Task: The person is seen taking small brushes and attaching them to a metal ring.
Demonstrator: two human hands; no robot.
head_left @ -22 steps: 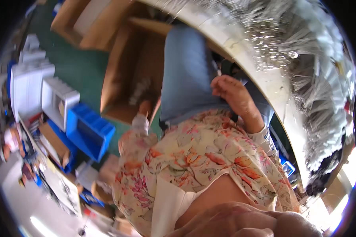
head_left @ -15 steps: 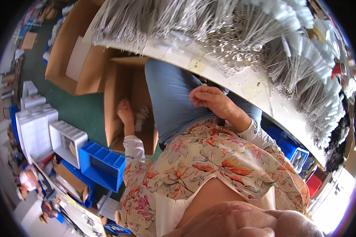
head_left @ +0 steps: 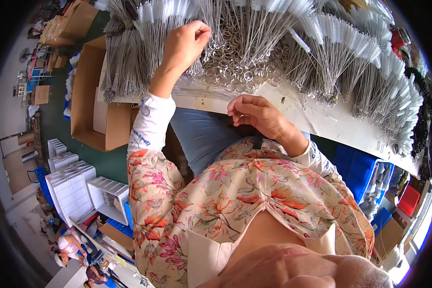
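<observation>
- Fingers of the left hand [head_left: 187, 41] are curled shut, pinched on thin wire stems among the wire brushes [head_left: 144, 33] that lie fanned over the worktable [head_left: 341, 122]; how many stems they grip cannot be told.
- Right hand [head_left: 257, 114] hovers at the table's near edge, fingers loosely bent and half parted, nothing clearly in them; a few loose wires lie just beside it.
- Between the two hands sits a heap of small metal rings [head_left: 235, 62], touching the brush bundles on either side.
- Bundles of white-bristled brushes [head_left: 369, 62] cover most of the table to the right, with darker ones at the far right rim.
- As a judgement, sorting or bundling looks well under way but far from finished: many bunches are laid out in fans, yet the ring heap is large and loose stems remain by the hands.
- Below the table edge are the person's blue trousers and flowered blouse.
- An open cardboard box [head_left: 89, 96] stands on the green floor to the left, white divided trays [head_left: 72, 187] nearer, blue bins [head_left: 357, 165] to the right.
</observation>
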